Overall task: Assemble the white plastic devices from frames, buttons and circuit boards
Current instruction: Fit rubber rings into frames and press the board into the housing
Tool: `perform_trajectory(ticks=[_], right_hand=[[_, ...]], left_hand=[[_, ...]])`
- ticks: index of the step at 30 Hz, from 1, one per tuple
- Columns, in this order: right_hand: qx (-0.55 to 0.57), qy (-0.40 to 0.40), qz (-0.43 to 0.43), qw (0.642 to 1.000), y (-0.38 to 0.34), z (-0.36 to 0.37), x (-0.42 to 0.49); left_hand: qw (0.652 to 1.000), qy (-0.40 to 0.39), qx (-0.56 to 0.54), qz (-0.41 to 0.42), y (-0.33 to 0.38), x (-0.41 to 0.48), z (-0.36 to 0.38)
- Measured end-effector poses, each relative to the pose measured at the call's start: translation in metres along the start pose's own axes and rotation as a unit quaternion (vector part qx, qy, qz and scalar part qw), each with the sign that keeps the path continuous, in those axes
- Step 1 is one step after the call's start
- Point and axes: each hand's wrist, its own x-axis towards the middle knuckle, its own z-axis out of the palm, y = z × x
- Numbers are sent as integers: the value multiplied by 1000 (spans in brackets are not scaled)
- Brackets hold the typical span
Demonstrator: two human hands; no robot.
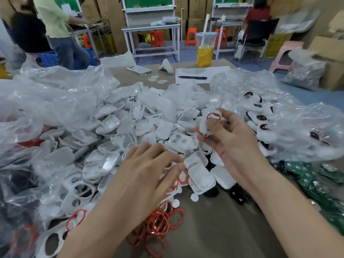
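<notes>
My right hand (230, 138) holds a white plastic frame (209, 121) upright above the pile, fingers curled round it; a red ring sits in its round opening. My left hand (147, 168) reaches down over small white parts and red rings (160, 222) at the table's front, fingertips pinched near a white shell (201, 175); what it pinches is hidden. A big heap of white shells (130, 127) fills the middle. White frames with holes (78, 194) lie at the lower left. Green circuit boards (320, 183) lie at the right.
Clear plastic bags (55, 101) bulge on both sides; the right bag holds assembled units (260, 118). Farther back on the table stand a drink cup (204, 51), a phone (138, 69), and a pen (192, 77) on paper. People work at benches behind.
</notes>
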Motion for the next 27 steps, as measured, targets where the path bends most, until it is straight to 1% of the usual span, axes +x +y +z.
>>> perform_trajectory(ticks=[3, 7, 9, 14, 17, 20, 22, 24, 25, 26, 27], right_hand=[[-5, 15, -19, 1000, -5, -2, 1], [4, 26, -38, 999, -8, -5, 2], [5, 22, -32, 999, -9, -5, 3], [16, 17, -15, 1000, -6, -9, 4], [19, 10, -3, 1000, -6, -10, 5], [20, 4, 6, 1000, -4, -9, 5], [13, -2, 2, 1000, -3, -8, 5], [4, -11, -5, 1000, -3, -6, 3], [0, -15, -7, 1000, -3, -5, 3], [-6, -21, -8, 1000, -3, -5, 2], [-12, -29, -7, 999, -3, -5, 1]], left_hand=[[1000, 3, -7, 22, 6, 0, 0], [990, -31, 41, 132, 23, -1, 16], [982, -44, 75, 168, 30, 1, 27], [977, -70, 115, 166, 34, 14, 39], [975, -40, 120, 183, 33, 13, 40], [976, 19, 112, 186, 33, 10, 40], [978, 63, 90, 178, 30, 9, 38], [981, 96, 27, 164, 28, 8, 36], [985, 109, -42, 131, 28, 8, 32], [983, 108, -135, 65, 29, 10, 26], [966, 101, -238, -25, 30, 12, 20]])
